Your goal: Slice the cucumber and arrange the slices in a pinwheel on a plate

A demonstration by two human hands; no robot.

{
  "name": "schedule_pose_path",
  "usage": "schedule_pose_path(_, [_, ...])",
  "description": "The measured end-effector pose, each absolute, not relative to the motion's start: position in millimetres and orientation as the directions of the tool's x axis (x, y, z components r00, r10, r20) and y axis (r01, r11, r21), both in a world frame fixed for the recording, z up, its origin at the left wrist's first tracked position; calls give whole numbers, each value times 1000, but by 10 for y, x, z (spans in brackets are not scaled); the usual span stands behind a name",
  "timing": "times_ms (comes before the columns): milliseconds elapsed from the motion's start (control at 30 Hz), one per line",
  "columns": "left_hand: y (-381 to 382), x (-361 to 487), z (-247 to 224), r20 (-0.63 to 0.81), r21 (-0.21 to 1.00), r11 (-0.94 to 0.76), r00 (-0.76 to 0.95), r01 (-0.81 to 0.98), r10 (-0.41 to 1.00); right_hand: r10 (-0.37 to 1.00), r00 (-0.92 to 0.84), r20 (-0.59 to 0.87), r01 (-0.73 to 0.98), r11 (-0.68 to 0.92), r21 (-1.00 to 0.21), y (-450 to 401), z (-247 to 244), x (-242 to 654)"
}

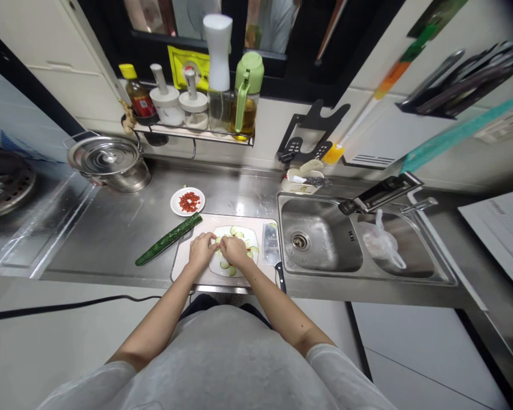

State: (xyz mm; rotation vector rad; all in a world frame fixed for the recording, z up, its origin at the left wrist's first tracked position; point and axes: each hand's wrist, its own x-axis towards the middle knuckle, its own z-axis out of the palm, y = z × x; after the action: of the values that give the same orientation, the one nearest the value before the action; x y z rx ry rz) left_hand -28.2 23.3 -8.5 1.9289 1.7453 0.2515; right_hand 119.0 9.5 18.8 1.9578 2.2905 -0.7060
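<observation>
Both hands meet over a white plate (244, 267) on a pale cutting board (183, 265). Thin green-edged cucumber slices (232, 271) lie spread around the plate. My left hand (202, 249) is over the plate's left side, its thumb and fingers pinched near the middle. Against it, my right hand (234, 250) is closed with fingertips pointing down-left. Whatever sits between the fingertips is too small and covered to name. A cleaver (271, 246) lies flat on the board's right side, its black handle towards me. One long cucumber (169, 239) rests at the left, its far end by the board.
Behind the board stands a small white dish (175, 203) of red pieces. A lidded steel pot (128, 173) is at back left. The double sink (320, 233) with its faucet (380, 193) adjoins the board on the right. A wall rack (196, 133) holds bottles and jars.
</observation>
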Motion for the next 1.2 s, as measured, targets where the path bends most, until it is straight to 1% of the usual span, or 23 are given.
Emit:
schedule_pose_path(333, [207,-279,-58,-198,486,-35,149,873,969,932,-196,-304,949,102,-298,105,158,1178])
schedule_pose_path(533, [201,-273,-67,-201,483,-38,153,875,968,927,-199,-318,951,105,-291,103,166,1180])
schedule_pose_path(867, [205,-320,-72,-200,528,9,114,849,973,929,-155,-336,947,44,-317,94,205,1261])
schedule_pose_path(1200, [194,-324,-72,-209,513,4,121,858,970,925,-214,-312,938,105,-332,83,149,1231])
